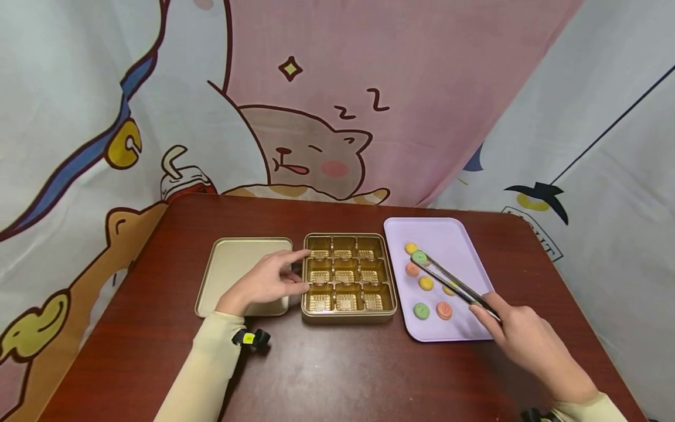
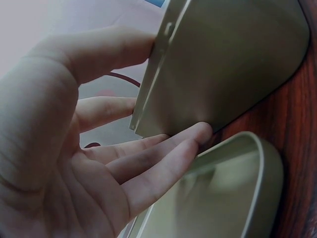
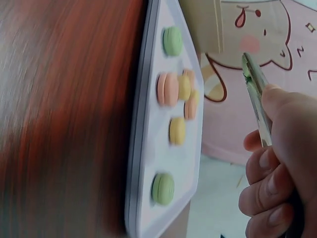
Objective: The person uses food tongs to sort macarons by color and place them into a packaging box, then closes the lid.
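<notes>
My left hand (image 1: pixel 266 278) touches the left side of the gold divided box (image 1: pixel 349 319) with fingers spread. In the left wrist view, thumb and forefinger meet the box's rim, and the other fingers stretch out along its side wall. My right hand (image 1: pixel 522 337) grips metal tongs (image 1: pixel 456 282) over the lilac tray (image 1: pixel 448 234). At the tong tips shows a green macaron (image 1: pixel 419 257), overlapping the tray; in the right wrist view only a green sliver shows between the tong arms. Pink macarons (image 1: pixel 444 310), yellow macarons (image 1: pixel 426 283) and another green macaron (image 1: pixel 420 311) lie on the tray.
The flat gold lid (image 1: pixel 237 258) lies left of the box, partly beneath my left hand and forearm. Everything stands on a dark red-brown table (image 1: pixel 327 375). A printed cartoon curtain (image 1: pixel 422 117) hangs behind the table's far edge.
</notes>
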### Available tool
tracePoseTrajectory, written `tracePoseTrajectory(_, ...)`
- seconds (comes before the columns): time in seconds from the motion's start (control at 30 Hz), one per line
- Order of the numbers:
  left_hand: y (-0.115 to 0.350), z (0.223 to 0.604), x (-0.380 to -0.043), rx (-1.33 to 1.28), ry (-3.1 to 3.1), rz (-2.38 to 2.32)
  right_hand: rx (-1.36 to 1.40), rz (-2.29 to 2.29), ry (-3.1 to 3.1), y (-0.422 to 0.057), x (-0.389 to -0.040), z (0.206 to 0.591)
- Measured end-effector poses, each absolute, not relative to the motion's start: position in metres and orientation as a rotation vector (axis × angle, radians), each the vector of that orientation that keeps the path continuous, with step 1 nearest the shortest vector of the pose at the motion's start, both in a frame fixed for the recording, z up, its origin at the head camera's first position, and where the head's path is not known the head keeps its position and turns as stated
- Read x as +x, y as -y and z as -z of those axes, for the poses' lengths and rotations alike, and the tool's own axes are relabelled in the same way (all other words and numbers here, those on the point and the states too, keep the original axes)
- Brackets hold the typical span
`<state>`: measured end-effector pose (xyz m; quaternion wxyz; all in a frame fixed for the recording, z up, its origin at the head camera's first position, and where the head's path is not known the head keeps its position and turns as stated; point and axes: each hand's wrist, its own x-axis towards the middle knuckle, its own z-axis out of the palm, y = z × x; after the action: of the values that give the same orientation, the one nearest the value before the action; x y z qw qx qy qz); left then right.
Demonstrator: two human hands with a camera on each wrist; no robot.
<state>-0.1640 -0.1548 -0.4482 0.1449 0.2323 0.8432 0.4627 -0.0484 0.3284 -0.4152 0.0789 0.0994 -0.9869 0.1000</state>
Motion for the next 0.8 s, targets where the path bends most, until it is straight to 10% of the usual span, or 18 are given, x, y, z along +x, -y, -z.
tracePoseTrajectory(0.8,0.155,0.451,-0.166,0.669,-2.404,-1.351,0.843,-0.32,2.714,-0.247,-0.058,0.421)
